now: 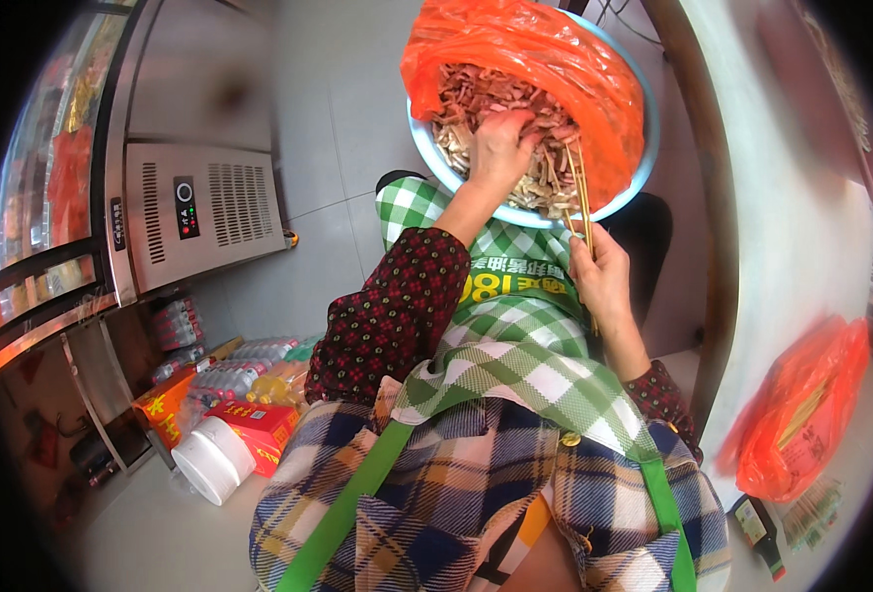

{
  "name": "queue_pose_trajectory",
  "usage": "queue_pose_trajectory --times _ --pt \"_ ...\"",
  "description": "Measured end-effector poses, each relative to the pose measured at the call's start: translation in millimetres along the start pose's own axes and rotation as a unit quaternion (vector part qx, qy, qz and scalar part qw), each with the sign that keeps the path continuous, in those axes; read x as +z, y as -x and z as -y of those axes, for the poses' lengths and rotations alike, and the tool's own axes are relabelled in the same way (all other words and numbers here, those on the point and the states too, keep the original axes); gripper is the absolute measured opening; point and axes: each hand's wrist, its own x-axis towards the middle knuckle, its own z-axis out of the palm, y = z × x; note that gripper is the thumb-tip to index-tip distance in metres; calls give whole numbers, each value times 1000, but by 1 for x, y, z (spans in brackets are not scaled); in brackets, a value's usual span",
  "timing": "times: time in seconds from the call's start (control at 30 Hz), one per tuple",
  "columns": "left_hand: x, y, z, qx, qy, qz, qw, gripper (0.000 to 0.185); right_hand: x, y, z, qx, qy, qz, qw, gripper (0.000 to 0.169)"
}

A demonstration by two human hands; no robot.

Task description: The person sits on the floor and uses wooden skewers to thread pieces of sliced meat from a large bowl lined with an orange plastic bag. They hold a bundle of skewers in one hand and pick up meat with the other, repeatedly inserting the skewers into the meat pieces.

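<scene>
A light-blue plastic basin (652, 140) stands in front of my knees, lined with a crumpled orange-red plastic bag (510, 37). In it lies a heap of small cut strips (499, 85), reddish at the back and paler toward me, which look like meat. My left hand (501, 148) reaches into the heap; its fingertips are partly hidden, so whether it pinches a piece is unclear. At the basin's near right rim, my right hand (600, 270) grips several thin bamboo skewers (583, 185). Their upper ends lean over the strips.
At right runs a pale tabletop (769, 222) with a dark wooden edge, carrying a red bag of sticks (803, 422) and a dark bottle (758, 536). A metal-fronted display fridge (199, 214) stands left. Packed drink bottles (236, 370), a red box (258, 433) and white tubs (214, 460) sit below it.
</scene>
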Motion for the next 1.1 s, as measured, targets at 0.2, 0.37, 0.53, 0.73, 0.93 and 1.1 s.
queue_pose_trajectory --times 0.2,0.37,0.53,0.73,0.93,1.1 --pt "-13 9 18 -178 93 17 979 24 -4 3 -1 -10 -15 26 1000 19" --pt "-40 25 -1 -350 335 36 874 26 1 7 11 -21 6 68 997 20" --pt "-47 31 -18 -297 276 27 914 23 7 5 2 -53 29 68 996 20" --pt "-51 39 -27 -192 160 6 968 20 6 9 3 -35 45 68 996 19" --pt "-46 50 -50 -95 185 104 973 17 6 -14 -6 -74 52 18 996 17" --pt "-47 3 -15 -13 35 20 999 19 -2 -14 6 -45 38 32 998 17"
